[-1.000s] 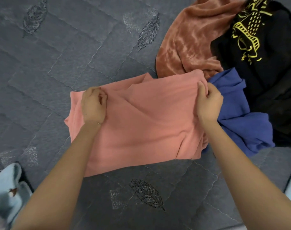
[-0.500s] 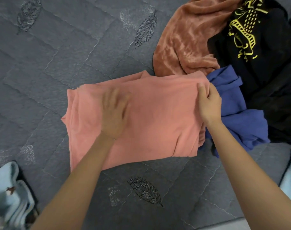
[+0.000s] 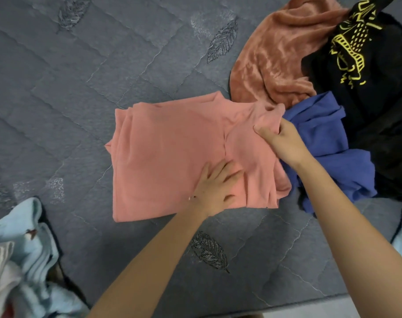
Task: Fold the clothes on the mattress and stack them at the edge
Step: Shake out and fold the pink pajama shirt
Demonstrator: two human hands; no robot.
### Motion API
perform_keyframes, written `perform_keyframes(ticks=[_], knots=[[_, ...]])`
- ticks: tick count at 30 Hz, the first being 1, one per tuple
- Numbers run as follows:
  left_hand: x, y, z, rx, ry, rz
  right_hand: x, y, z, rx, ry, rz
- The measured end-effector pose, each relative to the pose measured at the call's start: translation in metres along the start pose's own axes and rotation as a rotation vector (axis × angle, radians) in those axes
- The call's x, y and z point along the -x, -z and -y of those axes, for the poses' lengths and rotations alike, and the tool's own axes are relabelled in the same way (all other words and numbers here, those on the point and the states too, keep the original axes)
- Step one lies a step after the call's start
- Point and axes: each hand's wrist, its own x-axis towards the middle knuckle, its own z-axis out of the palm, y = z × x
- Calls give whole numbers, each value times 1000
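One garment is in work: the salmon-pink top (image 3: pixel 172 152) lies partly folded and flat on the grey quilted mattress (image 3: pixel 80 88), mid-frame, with its longer side running left to right across you.

Your left hand (image 3: pixel 214 189) lies on it with fingers straight and spread, pressing the cloth down close to its near edge, right of centre. A crease runs away from you from those fingers. Your right hand (image 3: pixel 280 141) pinches a bunch of cloth at the far right corner, thumb on top and fingers curled beneath.

The loose flap lies wholly to the right of the pressing hand, so the right hand is the nearer one. In my judgement the flap should travel leftward over that crease while your left hand anchors it.

The flap's right edge touches a crumpled blue garment (image 3: pixel 321 138). Beyond that lie a rust velvet piece (image 3: pixel 275 56) and a black garment with yellow print (image 3: pixel 367 65), both unfolded. A pale-blue pile (image 3: pixel 32 237) sits at the near left, well apart.
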Motion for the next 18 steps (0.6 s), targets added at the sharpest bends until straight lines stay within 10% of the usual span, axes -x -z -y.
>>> perform_keyframes(ticks=[8,14,18], knots=[[75,32,9,1702,726,-571,12,-99,58,60,113,134],[142,40,70,1878,631,-519,34,-200,92,174,237,149],[149,32,87,1484,775,-546,35,-234,90,282,134,476]])
